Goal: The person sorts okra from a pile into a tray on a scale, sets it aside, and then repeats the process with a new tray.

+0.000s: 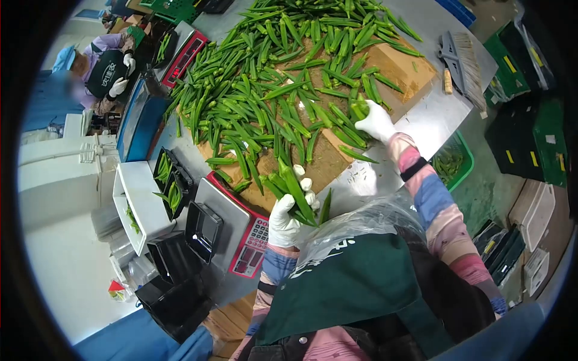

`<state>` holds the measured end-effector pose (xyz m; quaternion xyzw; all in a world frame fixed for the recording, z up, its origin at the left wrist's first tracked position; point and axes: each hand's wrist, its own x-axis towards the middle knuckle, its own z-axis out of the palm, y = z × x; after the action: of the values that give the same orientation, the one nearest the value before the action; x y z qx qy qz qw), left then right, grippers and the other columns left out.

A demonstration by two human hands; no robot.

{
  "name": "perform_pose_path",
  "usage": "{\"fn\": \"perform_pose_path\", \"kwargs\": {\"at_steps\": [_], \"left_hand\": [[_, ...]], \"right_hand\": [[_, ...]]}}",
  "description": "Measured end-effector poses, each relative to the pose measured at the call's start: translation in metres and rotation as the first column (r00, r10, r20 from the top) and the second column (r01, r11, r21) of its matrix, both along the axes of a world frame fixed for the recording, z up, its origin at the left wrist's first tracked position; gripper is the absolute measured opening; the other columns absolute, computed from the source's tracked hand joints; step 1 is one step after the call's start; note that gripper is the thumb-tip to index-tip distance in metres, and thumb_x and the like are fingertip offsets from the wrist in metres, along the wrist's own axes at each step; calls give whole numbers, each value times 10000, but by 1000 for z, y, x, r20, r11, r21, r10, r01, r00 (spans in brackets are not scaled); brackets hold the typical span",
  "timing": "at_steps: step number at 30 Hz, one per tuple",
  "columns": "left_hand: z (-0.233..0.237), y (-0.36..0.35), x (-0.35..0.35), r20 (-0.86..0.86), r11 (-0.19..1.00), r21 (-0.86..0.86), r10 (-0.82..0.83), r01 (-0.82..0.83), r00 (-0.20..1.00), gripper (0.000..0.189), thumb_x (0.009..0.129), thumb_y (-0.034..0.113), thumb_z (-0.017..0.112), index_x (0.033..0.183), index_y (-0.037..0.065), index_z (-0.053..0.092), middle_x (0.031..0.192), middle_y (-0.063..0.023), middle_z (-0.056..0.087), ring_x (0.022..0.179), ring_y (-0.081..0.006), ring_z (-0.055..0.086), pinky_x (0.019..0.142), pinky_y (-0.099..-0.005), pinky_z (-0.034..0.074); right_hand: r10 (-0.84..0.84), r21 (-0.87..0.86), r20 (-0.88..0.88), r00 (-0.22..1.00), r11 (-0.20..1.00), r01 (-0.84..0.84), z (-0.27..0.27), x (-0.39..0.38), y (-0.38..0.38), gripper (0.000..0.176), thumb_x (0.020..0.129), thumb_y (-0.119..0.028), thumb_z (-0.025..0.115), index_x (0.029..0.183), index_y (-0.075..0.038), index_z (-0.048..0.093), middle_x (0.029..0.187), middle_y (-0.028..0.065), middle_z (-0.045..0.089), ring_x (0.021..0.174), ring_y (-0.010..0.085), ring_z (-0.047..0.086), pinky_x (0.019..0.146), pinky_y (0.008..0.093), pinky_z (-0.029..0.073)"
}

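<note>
A big heap of green okra pods (241,90) is spread over brown cardboard (328,153) on the metal table. My left hand (283,224), in a white glove, is closed around several okra pods (291,183) close to my body, their tips pointing different ways. At the heap's right edge, my gloved right hand (377,122) has its fingers curled about okra (359,109); how many pods it grips is partly hidden. One loose pod (357,154) lies just below that hand, and another (326,206) stands beside my left fingers.
Left of me sit a red scale (226,219), black trays (203,231) and a white box (141,204). A brush (460,60) lies at the table's right edge, above a green basket (465,165). A co-worker (105,69) in white gloves stands by another scale (185,57).
</note>
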<state>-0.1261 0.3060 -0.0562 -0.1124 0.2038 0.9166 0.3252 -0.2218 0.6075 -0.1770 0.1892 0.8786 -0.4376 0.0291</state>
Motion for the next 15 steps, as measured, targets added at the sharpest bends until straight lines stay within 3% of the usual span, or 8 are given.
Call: {"fn": "perform_pose_path", "kwargs": {"at_steps": [2, 5, 6, 7, 10, 12, 13, 15], "left_hand": [[5, 1, 0, 8, 998, -62, 34, -34, 999, 684, 855, 124, 762, 1450, 111, 424, 1198, -79, 595, 966, -239, 655, 917, -435, 527], [2, 5, -2, 12, 995, -99, 18, -17, 1000, 690, 873, 118, 742, 1478, 99, 411, 1327, -114, 572, 1111, -280, 634, 999, -475, 518], [4, 8, -2, 21, 990, -143, 17, -14, 1000, 696, 876, 120, 738, 1487, 98, 406, 1366, -124, 562, 1143, -288, 626, 1010, -478, 513], [2, 9, 0, -53, 976, -215, -53, 40, 997, 692, 981, 274, 645, 1565, 112, 311, 1503, -130, 471, 1292, -315, 555, 1108, -528, 447], [-3, 24, -3, 8, 994, -106, -16, 17, 1000, 666, 1038, 440, 509, 1565, 90, 302, 1546, -132, 415, 1385, -335, 455, 1135, -570, 398], [-3, 20, -2, 77, 1000, -8, -10, 11, 997, 684, 1055, 512, 455, 1563, 80, 303, 1559, -136, 398, 1417, -336, 422, 1146, -583, 379], [-2, 15, -2, 125, 998, 55, -19, 12, 992, 693, 1054, 528, 447, 1560, 77, 306, 1557, -138, 399, 1418, -332, 422, 1148, -582, 375], [3, 9, 3, 149, 995, 100, -35, 20, 988, 710, 1048, 578, 409, 1537, 68, 342, 1549, -148, 407, 1420, -317, 418, 1155, -570, 369]], "right_hand": [[94, -510, 20, 995, 857, -71, 29, 14, 16, 580, 791, -132, 723, 1336, 11, 587, 1073, 105, 718, 986, 201, 683, 888, 336, 542], [182, -889, 70, 981, 458, -22, 35, 42, 25, 546, 837, -108, 702, 1361, -2, 587, 1090, 65, 702, 958, 150, 661, 882, 314, 542], [204, -930, 51, 978, 367, -28, 50, 51, 16, 542, 859, -84, 678, 1384, -6, 567, 1146, 84, 686, 973, 157, 665, 898, 331, 546], [233, -973, 33, 972, 231, -23, 62, 61, 5, 588, 866, -86, 666, 1429, -3, 518, 1212, 110, 662, 1023, 174, 667, 933, 337, 540], [292, -999, 35, 956, 8, 35, 96, 85, -34, 486, 919, -81, 675, 1377, 6, 535, 1238, 123, 662, 1096, 225, 656, 993, 354, 512], [223, -994, 96, 970, 71, 82, 83, 94, -54, 431, 945, -63, 666, 1351, 6, 539, 1255, 129, 649, 1112, 232, 652, 997, 367, 515], [257, -991, 121, 959, -27, 133, 83, 96, -53, 397, 955, -32, 655, 1335, 3, 544, 1252, 131, 649, 1118, 221, 652, 982, 361, 529], [261, -983, 144, 954, -71, 168, 81, 99, -62, 383, 960, -27, 648, 1328, 1, 545, 1250, 132, 650, 1106, 217, 658, 965, 357, 541]]}}
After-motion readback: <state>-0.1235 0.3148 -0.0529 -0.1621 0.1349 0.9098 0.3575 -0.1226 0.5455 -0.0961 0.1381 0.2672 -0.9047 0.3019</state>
